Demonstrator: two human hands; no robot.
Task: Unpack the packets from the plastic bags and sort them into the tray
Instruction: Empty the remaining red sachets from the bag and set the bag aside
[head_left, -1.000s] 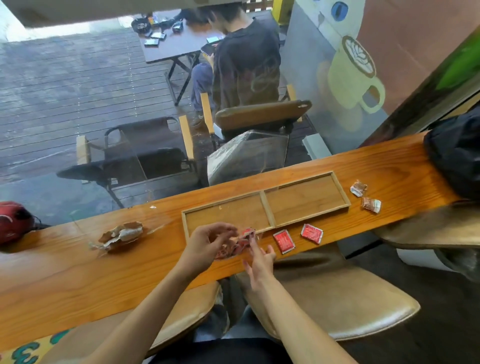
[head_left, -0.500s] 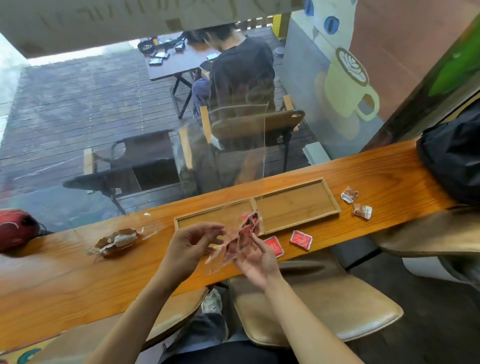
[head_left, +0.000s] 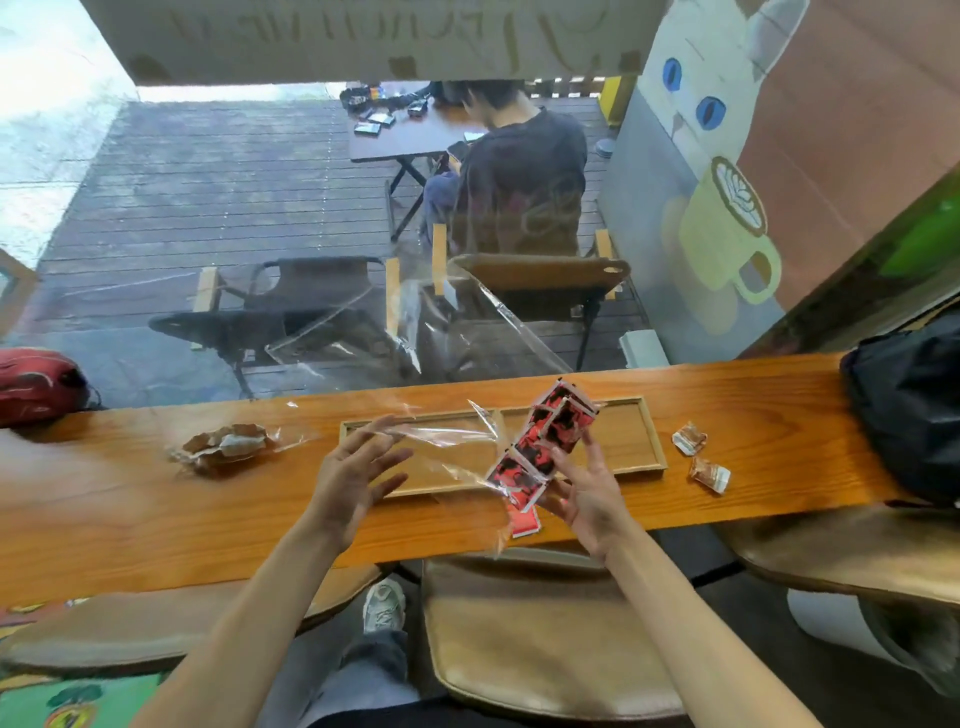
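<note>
Overhead, blurred unreadable lettering; right grip (head_left: 582, 499) clamped on red packets (head_left: 540, 447), left grip (head_left: 353, 467) apart

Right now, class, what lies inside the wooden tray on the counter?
Both parts of the tray show bare wood where visible. The clear bag, red packets and right hand cover the middle.

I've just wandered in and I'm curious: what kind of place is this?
Probably a café: a long wooden counter faces a window onto a decked terrace with folding chairs, beside a painted mural of a white cat with a latte mug.
</note>
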